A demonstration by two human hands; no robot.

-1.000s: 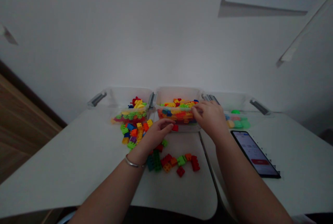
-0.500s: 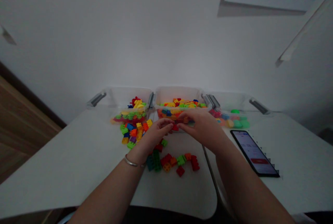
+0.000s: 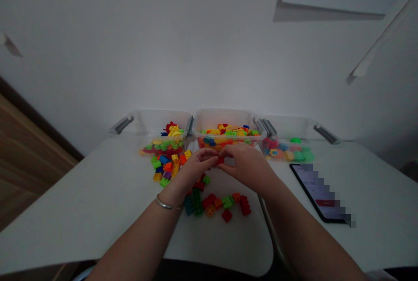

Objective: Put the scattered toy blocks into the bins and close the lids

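Note:
Between my fingertips, in front of the middle bin, is a small red building block point(image 3: 220, 160). My left hand point(image 3: 200, 162) is closed around its left side, and part of the block is hidden by the fingers. From the right, my right hand point(image 3: 240, 160) pinches the same block between thumb and fingers. Below the hands lies a row of loose blocks, among them a dark green block point(image 3: 197, 202), a light green block point(image 3: 227, 202) and a red block point(image 3: 245, 205). A mixed pile of blocks point(image 3: 167, 167) lies to the left of my left hand.
Three clear plastic bins stand along the wall: a left bin point(image 3: 146, 120), a middle bin point(image 3: 225, 115) and a right bin point(image 3: 287, 126), each with colourful pieces inside. A phone point(image 3: 311, 187) lies on the white table point(image 3: 98, 198) at the right.
My right hand has moved slightly down, its fingers closing onto the red block beside my left fingertips. My left hand has barely moved.

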